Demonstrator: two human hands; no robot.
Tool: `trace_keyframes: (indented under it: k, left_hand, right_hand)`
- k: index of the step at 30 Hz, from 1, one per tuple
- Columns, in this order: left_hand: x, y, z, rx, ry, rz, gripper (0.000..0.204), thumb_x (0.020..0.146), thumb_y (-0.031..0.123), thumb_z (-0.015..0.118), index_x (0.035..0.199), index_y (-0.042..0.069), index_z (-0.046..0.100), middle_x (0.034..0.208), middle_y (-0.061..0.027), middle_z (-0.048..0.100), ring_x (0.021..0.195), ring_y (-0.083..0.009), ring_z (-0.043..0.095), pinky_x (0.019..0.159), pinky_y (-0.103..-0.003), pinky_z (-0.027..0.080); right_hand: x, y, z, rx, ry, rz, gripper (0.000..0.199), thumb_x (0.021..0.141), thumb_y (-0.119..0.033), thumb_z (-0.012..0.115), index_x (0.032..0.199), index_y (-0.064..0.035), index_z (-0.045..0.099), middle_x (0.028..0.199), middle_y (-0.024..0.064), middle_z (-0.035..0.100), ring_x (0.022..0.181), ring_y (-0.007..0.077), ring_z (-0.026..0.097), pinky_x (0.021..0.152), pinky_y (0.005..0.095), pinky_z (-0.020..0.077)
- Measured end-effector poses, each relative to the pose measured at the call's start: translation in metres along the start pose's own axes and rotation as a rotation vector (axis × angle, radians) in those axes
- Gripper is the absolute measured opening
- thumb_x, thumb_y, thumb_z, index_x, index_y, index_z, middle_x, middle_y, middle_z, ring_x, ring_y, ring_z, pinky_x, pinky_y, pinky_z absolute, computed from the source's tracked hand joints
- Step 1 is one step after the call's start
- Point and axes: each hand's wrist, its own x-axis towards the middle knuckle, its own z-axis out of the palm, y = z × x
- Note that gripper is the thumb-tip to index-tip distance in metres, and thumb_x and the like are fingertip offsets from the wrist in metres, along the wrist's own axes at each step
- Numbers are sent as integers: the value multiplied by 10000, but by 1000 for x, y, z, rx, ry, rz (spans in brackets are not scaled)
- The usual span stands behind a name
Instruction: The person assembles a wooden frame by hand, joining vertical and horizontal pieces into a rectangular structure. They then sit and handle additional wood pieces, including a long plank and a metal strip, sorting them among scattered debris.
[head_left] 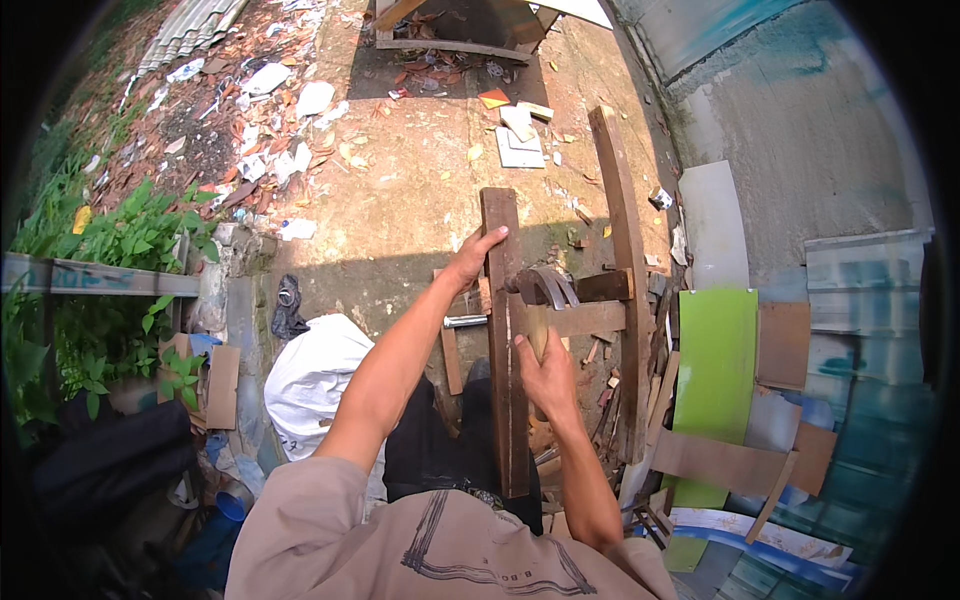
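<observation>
My right hand [547, 372] is clamped round the wooden handle of a claw hammer [541, 296], its curved steel head hooked against the dark brown upright plank [505, 330] where the short crosspiece [590, 317] meets it. My left hand [472, 256] grips that plank near its top edge, steadying it. I judge I'm mid-prying; next I'd need firm leverage while holding the frame's far curved plank [622, 250] from twisting.

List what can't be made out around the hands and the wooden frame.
- Hammer head, head view: its claw meets the crosspiece; any nail there is hidden or too small.
- Right hand: covers most of the hammer handle.
- Left hand: fingertips wrap behind the upright plank.
- Plank's lower end: hidden behind the person's shirt.
</observation>
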Motion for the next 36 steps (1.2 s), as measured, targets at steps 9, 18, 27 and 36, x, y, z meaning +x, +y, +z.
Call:
trace_keyframes:
  k: [9, 18, 27, 36]
  left_hand:
    - [-4, -2, 5, 20, 16, 16, 732, 887, 465, 634, 1393, -17, 413, 1249, -147, 565, 1117, -229, 569, 964, -362, 461]
    - [2, -3, 4, 25, 12, 25, 734, 898, 457, 624, 1405, -28, 407, 1279, -149, 556, 1124, -226, 565, 961, -362, 456]
    - [2, -6, -5, 1, 41, 22, 626, 901, 434, 633, 1319, -7, 483, 1161, -111, 602, 1022, -201, 595, 895, -344, 490]
    - [5, -11, -12, 18, 30, 40, 554, 924, 438, 598, 1256, -1, 532, 1116, -99, 624, 1003, -186, 601, 888, -337, 480]
  right_hand:
    - [-2, 0, -7, -39, 38, -113, 257, 916, -184, 623, 1056, 25, 573, 836, 265, 664, 815, 461, 646, 692, 465, 499]
    - [-3, 10, 3, 343, 433, -421, 181, 974, -167, 579, 915, -5, 528, 641, 40, 547, 501, 110, 537, 437, 262, 421]
    - [-12, 0, 17, 109, 102, -28, 308, 921, -223, 590, 1097, 23, 534, 873, 323, 639, 871, 506, 613, 735, 552, 482]
    - [-6, -39, -27, 166, 129, -117, 354, 942, -311, 636, 1022, 29, 578, 757, 206, 660, 693, 243, 667, 600, 401, 499]
